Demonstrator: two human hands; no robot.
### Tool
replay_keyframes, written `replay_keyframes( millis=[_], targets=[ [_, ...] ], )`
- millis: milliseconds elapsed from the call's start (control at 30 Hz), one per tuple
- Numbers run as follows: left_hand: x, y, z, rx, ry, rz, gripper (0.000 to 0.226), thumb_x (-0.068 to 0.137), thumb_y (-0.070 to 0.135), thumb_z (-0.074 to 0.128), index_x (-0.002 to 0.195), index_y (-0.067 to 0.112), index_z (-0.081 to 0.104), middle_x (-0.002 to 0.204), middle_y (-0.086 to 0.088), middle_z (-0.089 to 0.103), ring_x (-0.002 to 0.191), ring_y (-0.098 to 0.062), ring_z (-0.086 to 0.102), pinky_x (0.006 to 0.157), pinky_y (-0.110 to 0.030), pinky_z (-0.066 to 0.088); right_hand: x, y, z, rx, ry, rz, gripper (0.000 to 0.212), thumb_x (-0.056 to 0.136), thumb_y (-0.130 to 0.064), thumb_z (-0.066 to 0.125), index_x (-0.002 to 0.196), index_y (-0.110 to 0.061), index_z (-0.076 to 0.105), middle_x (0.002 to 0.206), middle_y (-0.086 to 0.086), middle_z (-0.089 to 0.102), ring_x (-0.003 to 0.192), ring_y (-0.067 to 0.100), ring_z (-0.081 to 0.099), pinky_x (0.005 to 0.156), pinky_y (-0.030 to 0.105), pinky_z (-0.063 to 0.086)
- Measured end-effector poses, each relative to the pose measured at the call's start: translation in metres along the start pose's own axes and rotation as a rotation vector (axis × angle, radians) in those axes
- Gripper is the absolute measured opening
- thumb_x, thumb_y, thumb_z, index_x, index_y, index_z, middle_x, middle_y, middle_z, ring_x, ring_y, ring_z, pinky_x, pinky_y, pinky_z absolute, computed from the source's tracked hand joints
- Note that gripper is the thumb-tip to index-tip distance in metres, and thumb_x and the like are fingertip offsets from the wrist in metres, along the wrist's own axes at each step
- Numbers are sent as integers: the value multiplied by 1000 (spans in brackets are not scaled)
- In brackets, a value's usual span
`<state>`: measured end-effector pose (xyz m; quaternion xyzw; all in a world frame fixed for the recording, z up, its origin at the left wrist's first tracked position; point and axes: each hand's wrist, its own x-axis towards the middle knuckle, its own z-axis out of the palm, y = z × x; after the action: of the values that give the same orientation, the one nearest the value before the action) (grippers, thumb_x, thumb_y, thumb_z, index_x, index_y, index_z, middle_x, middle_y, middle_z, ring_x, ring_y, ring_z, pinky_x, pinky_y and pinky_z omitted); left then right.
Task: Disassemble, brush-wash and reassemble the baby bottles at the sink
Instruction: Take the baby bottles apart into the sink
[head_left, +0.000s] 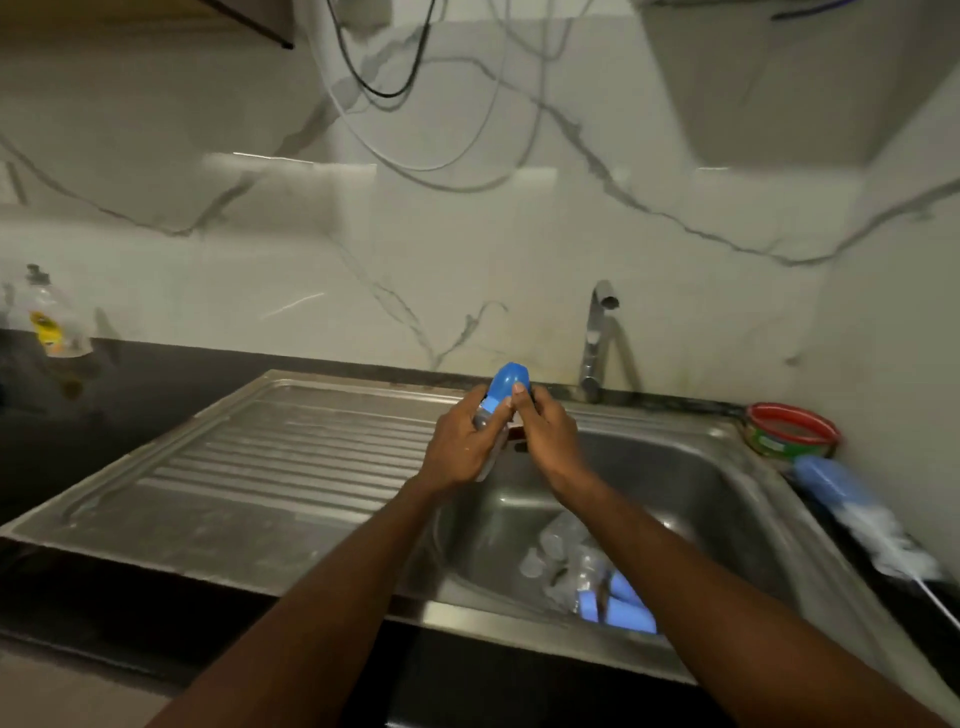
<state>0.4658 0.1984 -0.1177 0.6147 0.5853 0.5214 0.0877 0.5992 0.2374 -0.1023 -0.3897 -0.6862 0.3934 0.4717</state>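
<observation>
A baby bottle with a blue domed cap (510, 380) is held up over the back edge of the sink basin (691, 488). My left hand (462, 447) grips the clear bottle body from the left. My right hand (545, 434) pinches the blue cap from the right, thumb on the cap. Down in the basin lie several clear bottle parts (558, 543) and blue bottle pieces (621, 605), partly hidden by my right forearm. A bottle brush (857, 512) with a blue handle and white bristles lies on the sink's right rim.
The ribbed steel drainboard (270, 467) stretches left of the basin. A tap (597, 338) stands at the back. A red-rimmed green tub (792, 431) sits at the back right corner. A soap bottle (52, 322) stands on the dark counter far left.
</observation>
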Motion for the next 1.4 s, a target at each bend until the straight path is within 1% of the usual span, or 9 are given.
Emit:
replay_keyframes(
  millis=[200, 400, 567, 700, 800, 1000, 1100, 1233, 1400],
  targets=[
    [-2, 9, 62, -131, -195, -49, 47, 92, 70, 52, 113, 30, 65, 91, 6, 75, 80, -10, 72, 81, -38, 57, 0, 46, -64, 5, 49, 47, 39, 92, -66, 54, 100, -30, 68, 90, -9, 75, 86, 10, 73, 80, 43, 60],
    [-1, -23, 93, 339, -514, 12, 53, 88, 59, 67, 111, 12, 65, 103, -5, 71, 94, -23, 67, 82, -35, 50, 0, 86, -93, -134, 34, 193, 39, 95, -57, 59, 80, -21, 65, 75, 0, 73, 77, 21, 74, 64, 32, 52],
    [6, -36, 94, 574, -553, 102, 59, 75, 63, 77, 103, 11, 72, 98, -9, 68, 91, -24, 63, 79, -33, 45, 3, 92, -111, -805, -230, 191, 54, 95, -59, 57, 60, -19, 48, 58, -1, 49, 56, 14, 48, 59, 33, 36],
    [9, -45, 90, 637, -535, 23, 60, 67, 59, 84, 106, 15, 72, 101, -3, 71, 91, -21, 65, 78, -32, 49, 1, 95, -118, -919, -385, 304, 27, 88, -29, 66, 74, -7, 72, 59, 3, 67, 56, 18, 67, 62, 33, 59],
    [11, -44, 88, 629, -516, 13, 49, 67, 49, 86, 98, 14, 73, 93, -3, 71, 87, -22, 67, 71, -29, 46, 1, 92, -121, -1030, -448, 314, 23, 82, -33, 73, 80, -11, 73, 69, 3, 72, 58, 16, 70, 61, 29, 57],
    [9, -35, 91, 533, -555, 90, 39, 78, 43, 82, 102, 13, 72, 90, -3, 70, 83, -20, 65, 71, -26, 40, -2, 101, -115, -840, -567, 182, 78, 74, -36, 87, 140, -19, 51, 125, 3, 63, 110, 22, 62, 87, 32, 49],
    [7, -29, 90, 517, -613, 160, 31, 86, 44, 76, 88, 16, 64, 77, 0, 61, 71, -16, 56, 67, -28, 37, -4, 100, -113, -655, -543, 64, 78, 75, -42, 87, 140, -24, 49, 127, -3, 62, 108, 16, 62, 87, 30, 51],
    [3, -34, 91, 540, -623, 114, 37, 84, 58, 73, 83, 22, 62, 73, 5, 60, 68, -13, 58, 67, -32, 46, -6, 94, -107, -369, -373, 45, 49, 85, -38, 80, 126, -21, 60, 109, 3, 70, 81, 16, 74, 64, 30, 62],
    [5, -40, 86, 545, -493, 28, 48, 78, 64, 75, 96, 19, 69, 80, 4, 63, 73, -12, 61, 69, -30, 51, -4, 95, -120, -699, -335, 106, 54, 81, -16, 83, 130, -16, 61, 117, 9, 66, 86, 17, 66, 62, 25, 58]
  ],
)
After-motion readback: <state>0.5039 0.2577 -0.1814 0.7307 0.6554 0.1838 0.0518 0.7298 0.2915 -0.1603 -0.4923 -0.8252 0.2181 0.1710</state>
